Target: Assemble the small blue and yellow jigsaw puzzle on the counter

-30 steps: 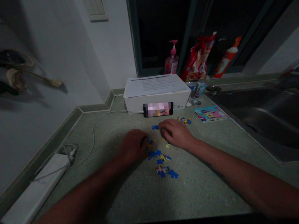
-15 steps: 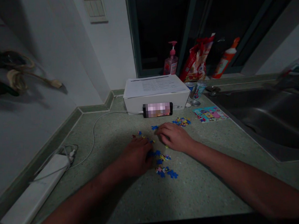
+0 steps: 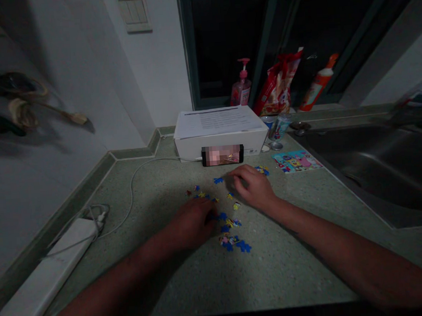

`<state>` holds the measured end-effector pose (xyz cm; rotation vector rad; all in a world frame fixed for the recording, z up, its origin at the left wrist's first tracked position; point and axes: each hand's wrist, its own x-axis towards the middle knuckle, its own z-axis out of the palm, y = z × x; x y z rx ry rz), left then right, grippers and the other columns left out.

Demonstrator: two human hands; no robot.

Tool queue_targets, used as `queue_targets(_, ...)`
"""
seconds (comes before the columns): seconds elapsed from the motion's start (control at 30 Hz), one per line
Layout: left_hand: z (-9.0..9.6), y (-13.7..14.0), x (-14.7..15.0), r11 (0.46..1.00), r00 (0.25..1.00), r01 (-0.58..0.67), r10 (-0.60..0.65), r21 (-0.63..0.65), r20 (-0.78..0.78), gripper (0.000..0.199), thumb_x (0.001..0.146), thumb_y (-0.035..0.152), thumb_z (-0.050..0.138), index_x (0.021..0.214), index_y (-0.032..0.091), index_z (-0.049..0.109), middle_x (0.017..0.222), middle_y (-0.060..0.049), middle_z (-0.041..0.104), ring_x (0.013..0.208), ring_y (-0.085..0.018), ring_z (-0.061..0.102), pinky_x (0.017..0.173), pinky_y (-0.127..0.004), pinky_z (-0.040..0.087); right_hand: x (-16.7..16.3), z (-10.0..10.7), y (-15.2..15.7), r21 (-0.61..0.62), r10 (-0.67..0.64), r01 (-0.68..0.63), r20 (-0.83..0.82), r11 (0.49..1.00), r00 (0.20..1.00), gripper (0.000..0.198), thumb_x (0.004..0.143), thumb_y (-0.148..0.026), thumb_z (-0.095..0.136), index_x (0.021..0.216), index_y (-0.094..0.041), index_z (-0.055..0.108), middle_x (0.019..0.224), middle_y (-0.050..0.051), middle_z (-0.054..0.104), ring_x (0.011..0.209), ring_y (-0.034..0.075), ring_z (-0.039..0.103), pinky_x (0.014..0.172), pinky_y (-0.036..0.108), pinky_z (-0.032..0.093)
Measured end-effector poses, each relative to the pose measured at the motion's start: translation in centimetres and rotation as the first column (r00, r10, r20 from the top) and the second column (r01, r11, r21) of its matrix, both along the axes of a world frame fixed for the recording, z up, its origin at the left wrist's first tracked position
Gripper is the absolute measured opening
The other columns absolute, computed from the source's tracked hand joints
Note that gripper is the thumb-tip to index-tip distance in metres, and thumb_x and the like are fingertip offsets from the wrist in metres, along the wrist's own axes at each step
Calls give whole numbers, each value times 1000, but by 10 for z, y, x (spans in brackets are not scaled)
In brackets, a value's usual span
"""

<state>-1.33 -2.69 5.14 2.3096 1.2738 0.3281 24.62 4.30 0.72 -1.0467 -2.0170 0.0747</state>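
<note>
Small blue and yellow jigsaw pieces (image 3: 243, 246) lie loose on the green speckled countertop (image 3: 291, 277). My left hand (image 3: 195, 221) rests palm down with curled fingers beside the middle pieces; its fingertips are in shadow, and what they hold, if anything, is hidden. Farther back, my right hand (image 3: 253, 186) hovers low or rests on the counter, its index finger stretched out and apart from the thumb. No piece shows in it. Just left of that finger lies a single blue jigsaw piece (image 3: 218, 180). Partly behind the right hand sits a pile of jigsaw pieces (image 3: 262, 170).
A phone (image 3: 223, 155) on a cable leans against a white box (image 3: 216, 128). The colourful picture card (image 3: 297, 161) lies near the steel sink (image 3: 378, 165). A white power strip (image 3: 52, 270) is at left, and a can (image 3: 280, 126) stands behind.
My right hand has shifted right and slightly back, off the area by the blue piece, and now covers part of the pile. My left hand has drawn slightly nearer, uncovering some yellow pieces.
</note>
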Motion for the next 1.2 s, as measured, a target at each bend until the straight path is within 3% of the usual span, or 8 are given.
queue_targets(0.1,-3,5,3,988,981,-115,129,-102,142,17,99,20,60,96,27,76,100,-5,83,91,-26,75,86,-40,58,-1,-2,-1,4,65,-65,26,998,998,22,104,-17,59,111,-24,79,105,10,83,100,28,78,90,42,62)
queue_targets(0.2,-7,14,4,947,923,-244,293,-207,251,15,94,17,67,97,24,79,100,-7,84,92,-26,78,88,-39,60,-3,0,-5,-32,164,-162,105,986,981,23,105,-17,59,116,-24,78,108,10,83,101,27,78,90,43,61)
queue_targets(0.37,-9,21,1,925,889,-304,361,-226,281,13,97,21,68,103,21,80,104,-5,86,98,-24,80,91,-36,61,-8,6,-16,-100,302,-286,254,953,919,23,108,-23,57,118,-24,77,112,9,83,102,26,76,88,42,59)
queue_targets(0.5,-8,20,3,899,848,-342,421,-275,321,11,95,17,70,101,20,79,102,-4,86,96,-22,80,91,-33,61,-12,8,-21,-139,354,-328,277,935,893,21,109,-34,64,124,-24,76,115,10,81,106,27,75,89,42,59)
queue_targets(0.9,-6,18,7,887,800,-334,446,-318,402,8,90,21,69,90,25,76,97,-3,87,96,-25,82,95,-42,64,-14,5,-20,-86,351,-341,286,936,892,20,110,-29,63,124,-23,76,115,11,81,104,27,76,86,41,61)
queue_targets(1.03,3,13,7,894,811,-302,423,-331,403,9,93,31,68,89,34,74,96,5,87,99,-24,82,99,-45,64,-14,6,-21,-87,356,-346,293,934,887,20,109,-28,65,126,-25,76,118,11,80,106,26,76,88,41,61)
queue_targets(1.2,2,12,7,894,824,-323,427,-311,373,10,93,34,64,93,35,75,104,3,88,104,-26,82,102,-46,64,-13,4,-18,-86,368,-358,253,930,895,16,106,-25,67,119,-26,76,117,9,80,106,25,76,89,40,61)
